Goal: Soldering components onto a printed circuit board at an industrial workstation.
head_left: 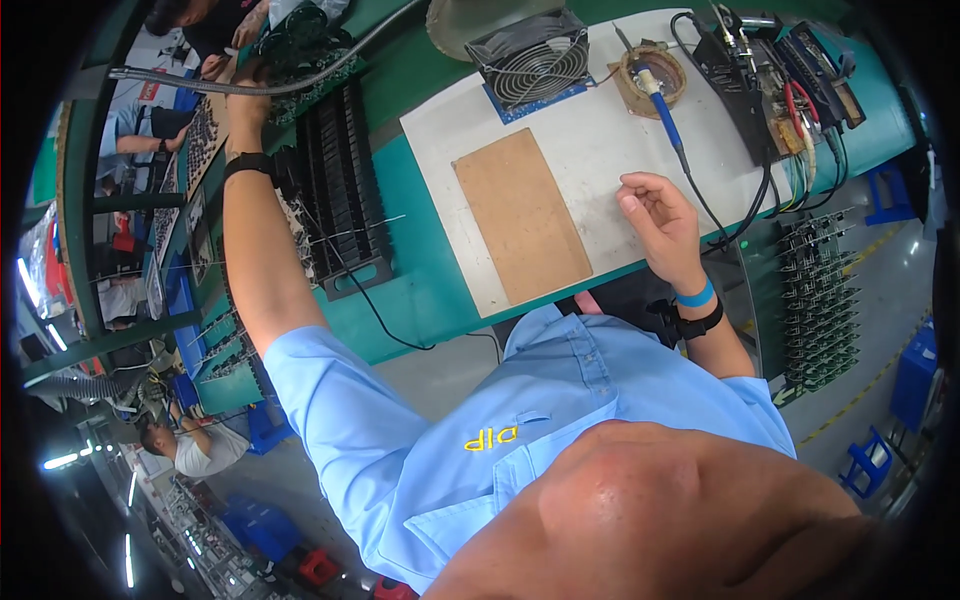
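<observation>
Blue handle parked: the soldering iron [661,110] rests in its round stand [677,75], beyond the far right corner of the brown board [525,215], our landmark here. No piece lies on that board, so by my reckoning nothing is being worked at this spot; the action is out at the edges. Well off to the board's far left, the left hand [247,103] is at a dark green heap of what look like circuit boards [295,45], partly behind a bendy metal tube [160,79]; how wide its fingers are, or whether they grip anything, I cannot tell. Just right of the board, the right hand [660,220] hovers half curled over the white sheet [430,140], nothing seen in its grasp (a spare hand, by the looks of it). What's done? Rows of parts-laden boards [820,300] stand well right of the board, and a black slotted rack [345,180] sits to its left; finished or waiting, I can't settle it. Left over, I'd judge, is at least that heap.
</observation>
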Demonstrator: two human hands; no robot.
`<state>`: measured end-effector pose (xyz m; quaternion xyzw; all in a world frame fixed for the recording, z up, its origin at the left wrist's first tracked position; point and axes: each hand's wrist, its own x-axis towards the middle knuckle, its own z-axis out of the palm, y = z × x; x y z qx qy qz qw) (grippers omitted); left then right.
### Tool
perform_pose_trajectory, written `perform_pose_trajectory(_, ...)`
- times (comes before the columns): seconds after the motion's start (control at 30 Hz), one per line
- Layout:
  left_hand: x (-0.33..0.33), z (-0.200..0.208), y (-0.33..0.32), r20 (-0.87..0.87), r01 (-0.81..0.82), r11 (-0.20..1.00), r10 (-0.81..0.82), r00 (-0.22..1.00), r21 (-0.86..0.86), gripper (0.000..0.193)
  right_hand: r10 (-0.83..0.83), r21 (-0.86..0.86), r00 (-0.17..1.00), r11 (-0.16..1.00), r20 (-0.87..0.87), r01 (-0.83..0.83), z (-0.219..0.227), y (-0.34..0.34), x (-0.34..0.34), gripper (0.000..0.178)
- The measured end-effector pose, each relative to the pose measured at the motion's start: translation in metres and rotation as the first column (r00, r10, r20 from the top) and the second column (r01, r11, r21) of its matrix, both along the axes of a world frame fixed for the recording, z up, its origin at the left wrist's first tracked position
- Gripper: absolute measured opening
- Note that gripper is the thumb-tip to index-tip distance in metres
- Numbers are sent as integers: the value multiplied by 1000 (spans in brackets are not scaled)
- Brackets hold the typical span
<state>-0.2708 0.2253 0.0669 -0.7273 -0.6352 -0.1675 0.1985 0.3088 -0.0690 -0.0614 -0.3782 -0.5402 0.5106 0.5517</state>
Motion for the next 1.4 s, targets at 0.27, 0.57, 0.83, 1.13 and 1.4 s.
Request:
perform_pose_trajectory(0.27, -19, 1, 8, -92, 205, 967, -193, 977, 148, 23, 18, 25, 1000, 1000, 16, -18, -1, 2, 1, 26)
perform_pose_trajectory(0.57, -13, -4, 10, -23, 96, 992, -94, 995, 87, 20, 5, 37, 1000, 999, 28, -6, -1, -1, 0, 26)
perform_pose_trajectory(0.83, -39, 0, 23, -45, 144, 986, -141, 989, 83, 18, 12, 29, 1000, 999, 23, -13, 1, 0, -2, 26)
perform_pose_trajectory(1.13, -30, -3, 17, 26, 193, 979, -195, 980, 60, 19, 6, 32, 999, 999, 35, -7, 0, 0, -1, 26)
perform_pose_trajectory(1.4, -24, -3, 12, 16, 145, 986, -147, 989, 76, 20, 6, 34, 999, 999, 35, -7, 1, 0, -1, 27)
